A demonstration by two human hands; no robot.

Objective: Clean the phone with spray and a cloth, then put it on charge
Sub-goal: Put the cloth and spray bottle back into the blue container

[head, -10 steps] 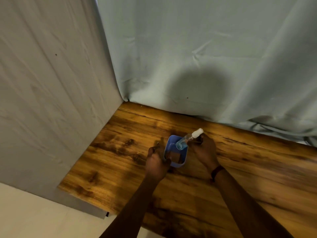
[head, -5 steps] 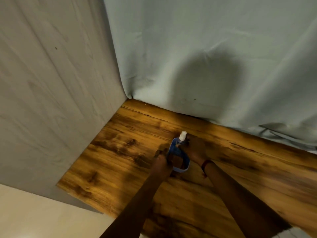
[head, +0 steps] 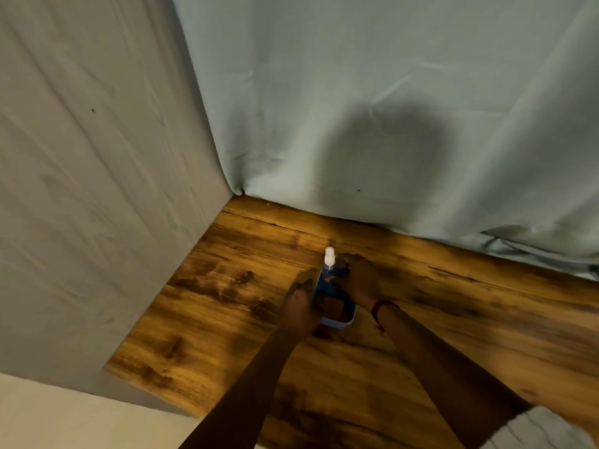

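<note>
Right-hand grip point(head: 358, 281): fingers closed around the lower body of the spray bottle point(head: 329, 259), which stands nearly upright with its white cap just above the knuckles. Just below and nearer us than that grip sits the blue container point(head: 340, 322), and the bottle's base appears to sit at or inside its far end; we cannot tell whether it touches the floor of the container. Something brown lies inside, close under the grip, too blurred to name.

Left hand point(head: 299, 307) is curled against the container's left wall, directly across from the right grip, apparently steadying it; whether the fingers truly clamp the rim we cannot tell.

Phone: not visible anywhere around the grips. No cloth or charger in view either. Outward from the hands lies bare wooden bench point(head: 227, 303), with a grey sheet hung behind it and a pale panel to the left.

Judgement: the step in hand is seating or lifting the spray bottle at the container, so the task looks either barely started or near its end; the frame does not settle which.

To do it well:
- Keep the bottle vertical, so the cap clears the rim and nothing leaks.
- Keep the left hand pressing the container down; it looks light and could tip or slide.
- Release only once the base is fully supported.
</note>
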